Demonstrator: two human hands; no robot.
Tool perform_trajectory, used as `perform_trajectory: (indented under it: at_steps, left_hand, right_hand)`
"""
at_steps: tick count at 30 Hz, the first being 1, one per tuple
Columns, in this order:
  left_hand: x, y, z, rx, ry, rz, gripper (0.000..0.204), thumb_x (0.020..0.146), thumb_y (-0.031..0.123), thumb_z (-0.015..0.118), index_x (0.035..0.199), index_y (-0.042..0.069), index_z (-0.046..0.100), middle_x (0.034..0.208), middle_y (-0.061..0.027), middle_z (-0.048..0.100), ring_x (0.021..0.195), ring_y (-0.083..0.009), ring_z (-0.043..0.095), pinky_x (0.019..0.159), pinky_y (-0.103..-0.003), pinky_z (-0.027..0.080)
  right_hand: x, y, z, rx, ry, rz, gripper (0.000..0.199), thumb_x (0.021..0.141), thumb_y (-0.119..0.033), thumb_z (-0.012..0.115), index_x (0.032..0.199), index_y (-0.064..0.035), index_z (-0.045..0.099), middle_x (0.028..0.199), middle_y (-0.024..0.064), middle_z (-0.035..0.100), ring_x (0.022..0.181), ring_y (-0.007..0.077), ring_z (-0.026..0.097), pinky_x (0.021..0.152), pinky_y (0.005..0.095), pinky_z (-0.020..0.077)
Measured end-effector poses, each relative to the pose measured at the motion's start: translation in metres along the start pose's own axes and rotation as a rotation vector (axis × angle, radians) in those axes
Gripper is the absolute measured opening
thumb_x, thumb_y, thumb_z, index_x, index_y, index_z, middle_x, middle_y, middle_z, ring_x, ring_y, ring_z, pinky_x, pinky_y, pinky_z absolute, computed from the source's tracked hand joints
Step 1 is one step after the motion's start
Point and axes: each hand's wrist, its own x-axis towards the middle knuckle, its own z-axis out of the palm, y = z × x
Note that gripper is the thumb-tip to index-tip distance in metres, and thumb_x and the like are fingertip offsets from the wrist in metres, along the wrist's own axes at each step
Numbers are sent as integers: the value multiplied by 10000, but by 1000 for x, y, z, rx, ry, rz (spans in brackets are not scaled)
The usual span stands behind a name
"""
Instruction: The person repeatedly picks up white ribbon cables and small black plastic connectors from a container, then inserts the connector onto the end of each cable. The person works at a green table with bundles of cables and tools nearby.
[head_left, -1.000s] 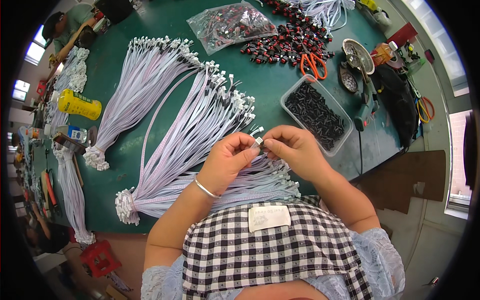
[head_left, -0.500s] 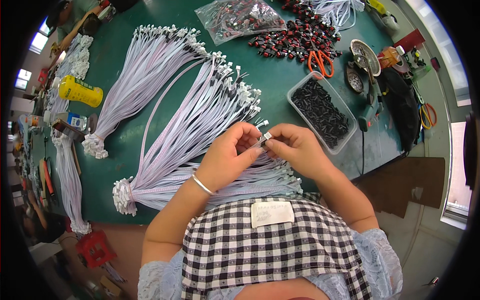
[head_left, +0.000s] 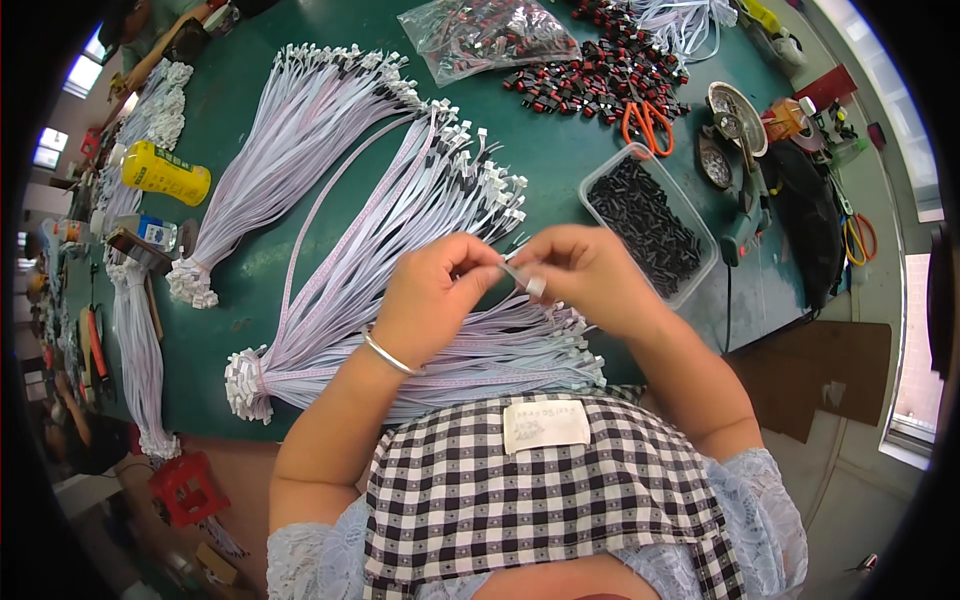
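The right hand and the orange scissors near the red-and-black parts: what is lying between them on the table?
In the head view, a clear plastic box of small black pieces lies between the right hand and the orange scissors.

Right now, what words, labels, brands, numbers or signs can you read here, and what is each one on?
White rectangular patch on the black-and-white checked cloth apron: faint grey lettering, too blurred to read.
Yellow plastic bottle: dark print, too small to make out.
Clear plastic bottle with a blue label: print too small to read.
There is no text I can quote reliably.
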Motion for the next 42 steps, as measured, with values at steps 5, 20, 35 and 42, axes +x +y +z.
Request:
perform_trajectory:
  at_steps: [5,20,35,42]
  left_hand:
    - [31,4,-13,399,191,316,84,780,54,649,858,24,653,749,-74,636,629,-155,563,586,-273,441]
    - [13,-6,27,815,-120,330,208,786,261,679,777,61,627,706,-86,596,635,-275,589,585,-366,474]
    - [22,11,11,-330,-327,-323,122,876,111,595,951,16,579,745,-12,587,632,-63,535,576,-195,425]
    - [13,13,15,-413,-281,-312,113,867,145,629,878,39,592,677,32,538,571,-31,472,522,-174,369]
  right_hand:
    - [13,-6,-17,-355,314,-340,271,790,-73,678,1060,-69,650,850,21,640,664,88,541,601,231,451]
    - [-46,10,-99,-1510,379,-278,135,718,-159,702,838,-113,662,820,6,598,862,207,548,785,342,391]
    - [-35,15,-109,-1542,353,-322,111,757,-134,662,781,-76,571,779,63,584,832,247,566,735,360,436]
    - [-35,11,-114,-1512,311,-273,165,755,-153,675,763,-57,541,734,96,576,790,289,585,706,394,466]
